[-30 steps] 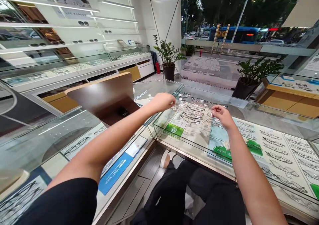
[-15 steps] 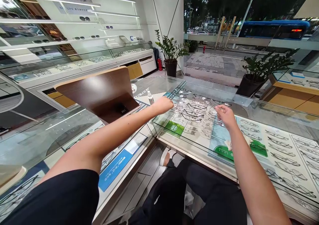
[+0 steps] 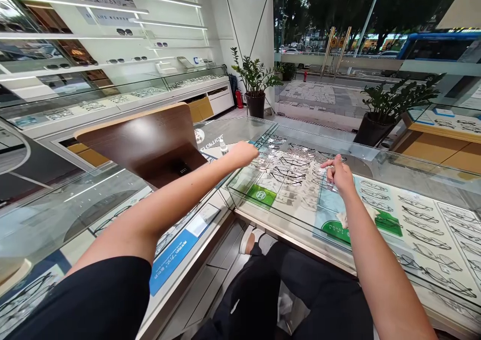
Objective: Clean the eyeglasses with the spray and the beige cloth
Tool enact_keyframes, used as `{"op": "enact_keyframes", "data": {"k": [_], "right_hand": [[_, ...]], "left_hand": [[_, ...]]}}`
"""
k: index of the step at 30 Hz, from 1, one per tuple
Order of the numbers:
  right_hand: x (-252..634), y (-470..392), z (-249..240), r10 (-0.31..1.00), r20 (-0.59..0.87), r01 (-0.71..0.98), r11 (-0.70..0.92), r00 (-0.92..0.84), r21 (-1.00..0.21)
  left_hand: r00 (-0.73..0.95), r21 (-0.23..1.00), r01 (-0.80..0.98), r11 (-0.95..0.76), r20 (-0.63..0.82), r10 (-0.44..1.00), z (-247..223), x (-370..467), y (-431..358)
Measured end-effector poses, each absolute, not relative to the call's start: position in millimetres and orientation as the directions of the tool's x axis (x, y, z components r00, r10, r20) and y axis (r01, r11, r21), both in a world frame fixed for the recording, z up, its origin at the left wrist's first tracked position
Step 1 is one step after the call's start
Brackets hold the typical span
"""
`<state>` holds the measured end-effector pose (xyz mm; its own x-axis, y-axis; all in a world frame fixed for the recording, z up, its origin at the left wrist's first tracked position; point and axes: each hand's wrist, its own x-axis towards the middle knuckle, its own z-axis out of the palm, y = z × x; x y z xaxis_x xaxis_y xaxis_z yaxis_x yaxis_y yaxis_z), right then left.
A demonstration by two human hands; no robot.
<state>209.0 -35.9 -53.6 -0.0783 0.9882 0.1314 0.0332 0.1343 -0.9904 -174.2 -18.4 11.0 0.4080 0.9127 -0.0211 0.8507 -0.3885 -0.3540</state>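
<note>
Several eyeglasses (image 3: 292, 162), right of frame centre, lay between left hand (image 3: 246, 153) (curled, hold indiscernible) and right hand (image 3: 341, 178) (fingers apart).

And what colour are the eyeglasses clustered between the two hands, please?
The eyeglasses look mostly black, clearest in the head view.

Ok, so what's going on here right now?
Two bare hands are held out at a glass display counter. The left hand is curled near a small bottle; whether it grips anything is hidden. The right hand has its fingers partly bent, and nothing shows clearly in it. A cluster of dark eyeglass frames lies between the two hands.
</note>
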Motion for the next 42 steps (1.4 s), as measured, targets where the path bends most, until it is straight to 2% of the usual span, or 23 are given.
{"op": "enact_keyframes", "data": {"k": [4,17,23,26,28,30,32,34,36,38,40,42], "right_hand": [[209.2,-33.0,-55.6,0.987,0.139,0.019,0.140,-0.075,-0.990],[201.4,-33.9,-53.2,0.982,0.112,0.021,0.116,-0.153,-0.993],[200.6,-36.3,-51.8,0.980,0.115,0.026,0.121,-0.163,-0.992],[199.9,-38.1,-50.6,0.980,0.119,0.027,0.125,-0.158,-0.992],[199.3,-38.8,-48.7,0.978,0.135,0.006,0.138,-0.159,-0.990],[199.8,-38.7,-44.4,0.975,0.149,-0.028,0.146,-0.166,-0.989],[203.0,-37.6,-36.9,0.974,0.163,-0.058,0.156,-0.157,-0.986],[210.2,-35.4,-26.8,0.974,0.186,-0.070,0.179,-0.126,-0.981],[221.6,-32.0,-16.3,0.973,0.211,-0.064,0.206,-0.096,-0.977],[235.4,-28.0,-7.7,0.971,0.223,-0.042,0.220,-0.086,-0.974],[249.1,-23.9,-3.1,0.968,0.238,-0.022,0.237,-0.076,-0.971],[260.6,-20.8,-2.3,0.967,0.251,-0.013,0.251,-0.048,-0.968]], "left_hand": [[0.361,-0.251,0.900,-0.357,-0.031,0.932,10.5,-170.7,-3.2],[0.410,-0.303,0.862,-0.406,-0.056,0.911,16.3,-172.9,9.2],[0.404,-0.311,0.868,-0.388,-0.015,0.915,36.7,-180.4,5.1],[0.406,-0.272,0.884,-0.380,0.045,0.913,47.9,-184.8,2.8],[0.418,-0.192,0.900,-0.392,0.118,0.901,57.2,-183.6,1.8],[0.417,-0.042,0.907,-0.418,0.216,0.883,67.6,-175.1,1.2],[0.369,0.179,0.880,-0.439,0.325,0.871,76.7,-157.0,1.0],[0.280,0.433,0.781,-0.450,0.403,0.872,81.9,-129.9,1.3],[0.206,0.667,0.590,-0.454,0.420,0.884,81.5,-96.3,3.2],[0.179,0.830,0.328,-0.451,0.414,0.892,75.7,-59.7,7.4],[0.184,0.906,0.069,-0.417,0.399,0.898,64.9,-23.1,13.9],[0.214,0.931,-0.116,-0.346,0.363,0.907,50.3,11.0,21.3]]}}
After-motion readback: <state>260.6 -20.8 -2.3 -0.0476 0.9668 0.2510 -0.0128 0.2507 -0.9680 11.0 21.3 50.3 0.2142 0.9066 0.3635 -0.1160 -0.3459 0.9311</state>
